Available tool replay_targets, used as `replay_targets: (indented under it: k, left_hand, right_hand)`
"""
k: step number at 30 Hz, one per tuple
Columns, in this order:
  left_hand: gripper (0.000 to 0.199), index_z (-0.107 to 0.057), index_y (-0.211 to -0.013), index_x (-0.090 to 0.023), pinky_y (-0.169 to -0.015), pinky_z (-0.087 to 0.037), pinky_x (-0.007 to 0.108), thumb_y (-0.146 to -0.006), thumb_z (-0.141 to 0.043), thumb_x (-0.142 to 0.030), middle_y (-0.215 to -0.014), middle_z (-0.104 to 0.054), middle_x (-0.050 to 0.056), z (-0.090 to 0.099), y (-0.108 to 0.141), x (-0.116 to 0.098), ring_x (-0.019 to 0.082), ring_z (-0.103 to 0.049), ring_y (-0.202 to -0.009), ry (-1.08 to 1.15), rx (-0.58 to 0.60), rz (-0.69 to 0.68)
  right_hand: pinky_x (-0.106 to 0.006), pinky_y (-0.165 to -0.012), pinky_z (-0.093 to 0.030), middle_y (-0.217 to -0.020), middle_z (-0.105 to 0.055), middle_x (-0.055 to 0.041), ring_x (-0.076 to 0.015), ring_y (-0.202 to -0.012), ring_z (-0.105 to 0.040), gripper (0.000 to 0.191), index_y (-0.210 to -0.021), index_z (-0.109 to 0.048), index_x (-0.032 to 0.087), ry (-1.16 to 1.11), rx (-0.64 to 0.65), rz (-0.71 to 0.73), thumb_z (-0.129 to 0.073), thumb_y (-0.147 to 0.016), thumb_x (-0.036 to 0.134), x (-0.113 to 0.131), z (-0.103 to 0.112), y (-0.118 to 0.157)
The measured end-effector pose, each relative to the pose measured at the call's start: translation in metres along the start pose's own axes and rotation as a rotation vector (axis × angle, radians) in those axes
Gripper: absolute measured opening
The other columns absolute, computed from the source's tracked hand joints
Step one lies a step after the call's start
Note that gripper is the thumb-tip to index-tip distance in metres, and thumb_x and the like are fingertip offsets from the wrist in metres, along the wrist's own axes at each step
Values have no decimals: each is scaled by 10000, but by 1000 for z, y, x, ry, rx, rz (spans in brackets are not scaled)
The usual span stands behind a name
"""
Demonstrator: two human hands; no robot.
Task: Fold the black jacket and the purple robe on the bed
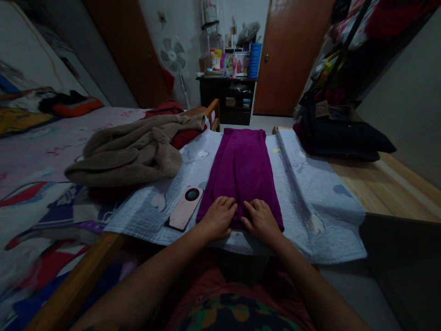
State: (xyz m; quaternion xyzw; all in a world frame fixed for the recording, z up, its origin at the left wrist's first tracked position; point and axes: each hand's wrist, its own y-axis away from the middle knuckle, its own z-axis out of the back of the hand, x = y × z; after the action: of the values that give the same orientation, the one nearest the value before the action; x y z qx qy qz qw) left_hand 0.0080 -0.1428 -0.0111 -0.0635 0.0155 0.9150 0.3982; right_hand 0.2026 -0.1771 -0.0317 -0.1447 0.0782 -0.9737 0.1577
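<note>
A folded purple garment point(246, 170) lies lengthwise on a pale blue quilted cloth point(317, 197). My left hand point(220, 217) rests on its near end, left of the middle, with bent fingers on the fabric and the thumb apart from them. Just to the right, my right hand point(261, 217) lies on the same end, fingers slightly spread and pointing inward. A small gap separates the two hands, and neither visibly pinches the fabric. Left of the garment is a pink phone point(184, 212), its round camera facing up.
A crumpled brown fleece garment point(134, 151) lies at left, partly on a patterned bed point(51, 156). Dark folded clothes point(344, 131) sit on a wooden surface point(382, 188) at right. Behind are a standing fan point(174, 55), a dark cabinet point(225, 101) and a door point(289, 59).
</note>
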Motion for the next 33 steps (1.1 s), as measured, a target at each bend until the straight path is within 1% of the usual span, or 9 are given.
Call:
replay_targets:
  k: [2, 6, 9, 13, 16, 19, 25, 28, 33]
  left_hand:
    - [574, -513, -1242, -150, -1074, -297, 452, -695, -655, -248, -1249, -520, 136, 2, -3, -6, 308, -436, -1188, -47, -12, 1]
    - [373, -546, -1185, -120, -993, -359, 436, -829, -547, -226, -1067, -591, 131, -1, -5, -12, 283, -509, -1047, -114, -35, -11]
    - [342, -523, -1224, -130, -971, -374, 429, -894, -451, -185, -1090, -605, 133, -8, -3, -13, 268, -527, -1042, -139, -62, -11]
    - [318, -541, -1190, -150, -995, -370, 425, -894, -423, -149, -1161, -605, 133, -14, 2, -10, 260, -523, -1110, -120, -98, 0]
    - [303, -564, -1132, -160, -987, -386, 423, -836, -504, -168, -1163, -610, 131, -15, 4, -7, 270, -523, -1130, -66, -117, 7]
    - [275, -580, -1058, -174, -959, -414, 410, -783, -572, -193, -1110, -628, 111, -12, 2, -4, 271, -550, -1082, -35, -115, 0]
    - [173, -584, -949, -176, -871, -456, 373, -776, -581, -180, -970, -647, 74, 2, -6, 2, 238, -590, -932, -40, -87, -46]
    - [158, -584, -935, -177, -872, -458, 364, -778, -571, -163, -941, -651, 67, 7, -7, 4, 225, -595, -906, -24, -83, -73]
    - [229, -588, -992, -168, -915, -452, 371, -764, -580, -151, -987, -655, 78, 6, -5, 5, 233, -594, -952, 18, -94, -95]
  right_hand:
    - [-432, -987, -363, -1125, -543, -135, -286, -1061, -468, 573, -1331, -500, 145, 7, 15, 22, -589, -844, 433, 2, 3, 3]
    - [-452, -1020, -330, -1191, -511, -152, -305, -1106, -442, 714, -1363, -450, 119, 7, 29, 48, -655, -760, 445, 2, 3, 5]
    - [-473, -1035, -308, -1223, -499, -165, -322, -1141, -424, 781, -1378, -423, 113, 16, 43, 65, -669, -725, 463, 1, 1, 5]
    - [-494, -1040, -291, -1231, -500, -173, -337, -1156, -418, 831, -1387, -403, 111, 35, 61, 63, -685, -693, 471, 2, 0, 4]
    - [-494, -1043, -287, -1232, -505, -171, -335, -1157, -424, 813, -1387, -402, 121, 46, 63, 39, -681, -695, 446, 6, 1, 4]
    - [-488, -1036, -297, -1270, -494, -181, -340, -1179, -416, 782, -1380, -409, 121, 51, 60, 14, -667, -706, 423, 11, 3, 2]
    - [-459, -1011, -326, -1333, -486, -173, -333, -1184, -421, 738, -1376, -425, 136, 67, 38, -26, -672, -710, 339, 22, 1, -5]
    - [-449, -998, -339, -1368, -476, -163, -328, -1185, -420, 716, -1400, -419, 149, 76, 5, -32, -659, -743, 298, 24, -5, -7]
    - [-400, -946, -383, -1374, -510, -108, -283, -1149, -466, 467, -1341, -521, 228, 101, -16, -4, -487, -879, 172, 19, -10, -10]
